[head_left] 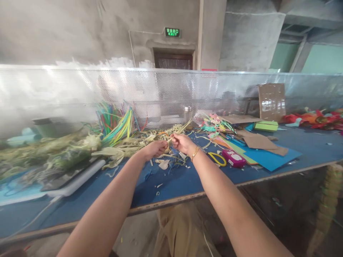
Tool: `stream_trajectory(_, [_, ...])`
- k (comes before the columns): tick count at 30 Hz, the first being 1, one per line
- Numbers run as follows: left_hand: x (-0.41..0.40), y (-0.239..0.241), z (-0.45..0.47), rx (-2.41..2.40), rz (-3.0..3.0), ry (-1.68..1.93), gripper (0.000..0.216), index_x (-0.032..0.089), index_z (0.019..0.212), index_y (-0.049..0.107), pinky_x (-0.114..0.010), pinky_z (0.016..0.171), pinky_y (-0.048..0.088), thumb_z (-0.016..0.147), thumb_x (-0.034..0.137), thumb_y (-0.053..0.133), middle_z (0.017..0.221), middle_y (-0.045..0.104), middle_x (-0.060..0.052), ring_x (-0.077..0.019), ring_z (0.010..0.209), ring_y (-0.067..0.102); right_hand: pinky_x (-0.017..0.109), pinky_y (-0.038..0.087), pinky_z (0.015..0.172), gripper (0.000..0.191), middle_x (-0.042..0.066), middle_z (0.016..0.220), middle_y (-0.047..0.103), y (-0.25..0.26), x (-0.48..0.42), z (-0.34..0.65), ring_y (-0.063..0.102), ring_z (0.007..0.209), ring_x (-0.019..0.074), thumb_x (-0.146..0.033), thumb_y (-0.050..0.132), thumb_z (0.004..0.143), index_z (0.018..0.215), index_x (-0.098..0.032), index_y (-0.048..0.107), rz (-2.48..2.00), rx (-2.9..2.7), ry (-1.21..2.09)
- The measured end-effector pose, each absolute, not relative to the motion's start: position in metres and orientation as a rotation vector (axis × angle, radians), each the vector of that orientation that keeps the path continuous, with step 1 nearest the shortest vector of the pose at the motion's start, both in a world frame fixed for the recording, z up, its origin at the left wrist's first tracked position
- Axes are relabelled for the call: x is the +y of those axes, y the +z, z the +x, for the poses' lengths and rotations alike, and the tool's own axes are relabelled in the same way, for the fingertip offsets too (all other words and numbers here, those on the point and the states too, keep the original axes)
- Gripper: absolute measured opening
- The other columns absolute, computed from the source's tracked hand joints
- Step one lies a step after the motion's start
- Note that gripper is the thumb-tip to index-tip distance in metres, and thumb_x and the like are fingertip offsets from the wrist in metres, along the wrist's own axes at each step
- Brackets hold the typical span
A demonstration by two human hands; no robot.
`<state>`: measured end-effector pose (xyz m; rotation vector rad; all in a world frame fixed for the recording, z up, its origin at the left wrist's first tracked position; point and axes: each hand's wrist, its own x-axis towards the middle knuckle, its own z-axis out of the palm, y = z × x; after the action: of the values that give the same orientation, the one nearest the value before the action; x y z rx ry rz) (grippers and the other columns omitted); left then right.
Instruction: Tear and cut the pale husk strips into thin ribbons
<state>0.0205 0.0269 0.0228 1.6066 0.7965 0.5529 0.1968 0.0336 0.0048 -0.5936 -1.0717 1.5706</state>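
Above the middle of the blue table point(166, 192), my left hand point(157, 149) and my right hand point(183, 142) are close together. Both have their fingers pinched on a pale yellow-green plant stalk point(185, 127), whose thin ends point up and to the right. Its lower part is mostly hidden by the fingers. Behind and left of the hands lie more pale dried leaves point(134, 142). Under them are scraps and a tangle of dark blue strands point(174, 160). Yellow scissor-like handles point(217, 159) rest right of my right wrist, beside a magenta box point(233, 158).
Bright coloured strips point(115, 123) stand in a bunch at back left. A metal flask point(188, 115) is near the perforated screen point(150, 89). To the right are blue paper point(273, 157), cardboard point(259, 139) and red flowers point(317, 119). A white-edged board point(77, 178) lies left.
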Motion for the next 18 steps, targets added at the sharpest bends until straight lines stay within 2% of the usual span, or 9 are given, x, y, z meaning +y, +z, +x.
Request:
stream_trajectory(9, [0.035, 0.021, 0.011, 0.862, 1.68, 0.549, 0.025, 0.02, 0.068, 0.044, -0.023, 0.043, 0.006, 0.076, 0.04, 0.056, 0.054, 0.023, 0.007, -0.0061, 0.042, 0.015, 0.016, 0.029, 0.042, 0.016, -0.005, 0.052, 0.048, 0.014, 0.039, 0.213, 0.037, 0.042, 0.0036, -0.024, 0.055, 0.087, 0.074, -0.014, 0.057, -0.639, -0.82, 1.323])
stream_trajectory(18, [0.041, 0.021, 0.002, 0.972, 1.805, 0.629, 0.029, 0.02, 0.066, 0.05, -0.024, 0.044, 0.013, 0.077, 0.046, 0.056, 0.054, 0.029, 0.004, -0.0083, 0.043, 0.022, 0.014, 0.03, 0.038, 0.014, -0.003, 0.056, 0.053, 0.011, 0.043, 0.216, 0.04, 0.044, 0.0022, -0.025, 0.072, 0.071, 0.073, -0.012, 0.066, -0.723, -0.869, 1.105])
